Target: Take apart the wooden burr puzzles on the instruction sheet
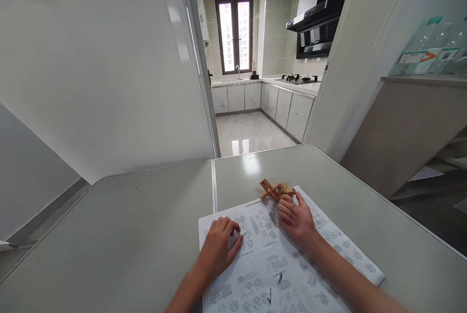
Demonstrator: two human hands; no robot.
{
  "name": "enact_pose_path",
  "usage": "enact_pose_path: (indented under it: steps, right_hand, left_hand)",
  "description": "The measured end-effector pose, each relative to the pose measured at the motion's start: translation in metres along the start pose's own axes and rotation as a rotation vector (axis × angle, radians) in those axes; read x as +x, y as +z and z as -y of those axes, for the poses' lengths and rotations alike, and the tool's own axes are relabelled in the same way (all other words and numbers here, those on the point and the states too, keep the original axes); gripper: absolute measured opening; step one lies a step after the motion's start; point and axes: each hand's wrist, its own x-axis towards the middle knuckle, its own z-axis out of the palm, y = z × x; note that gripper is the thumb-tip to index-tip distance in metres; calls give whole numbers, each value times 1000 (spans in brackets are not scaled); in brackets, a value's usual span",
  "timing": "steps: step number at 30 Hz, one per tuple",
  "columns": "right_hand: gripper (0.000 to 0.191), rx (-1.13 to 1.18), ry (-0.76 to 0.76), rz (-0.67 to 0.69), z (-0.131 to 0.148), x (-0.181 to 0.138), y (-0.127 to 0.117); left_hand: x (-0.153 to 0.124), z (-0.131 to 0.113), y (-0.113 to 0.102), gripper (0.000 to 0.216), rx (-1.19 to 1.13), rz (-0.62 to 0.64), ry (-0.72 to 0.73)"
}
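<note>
A small wooden interlocking puzzle (pixel 276 190) lies on the far edge of a large printed instruction sheet (pixel 277 264) spread on the grey table (pixel 127 225). My right hand (pixel 296 218) rests on the sheet just behind the puzzle, its fingers loosely curled and its fingertips touching or almost touching the wood; it does not grip the puzzle. Further left, my left hand (pixel 219 247) lies on the sheet with its fingers bent under, pressing the paper down.
The table has a seam (pixel 213 186) down its middle and rounded far corners. Beyond it an open doorway leads into a kitchen with white cabinets (pixel 270 101), a hob and a window. A beige counter (pixel 412 123) stands to the right.
</note>
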Motion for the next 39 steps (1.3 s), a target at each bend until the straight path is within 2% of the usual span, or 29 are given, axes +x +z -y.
enact_pose_path:
  steps: [13, 30, 39]
  right_hand:
    - [44, 55, 31, 8, 2, 2, -1]
    - [21, -41, 48, 61, 5, 6, -6]
    - [25, -160, -80, -3, -5, 8, 4]
  left_hand:
    - [1, -3, -2, 6, -5, 7, -16]
    - [2, -1, -1, 7, 9, 21, -13]
    - [2, -2, -2, 7, 18, 11, -2]
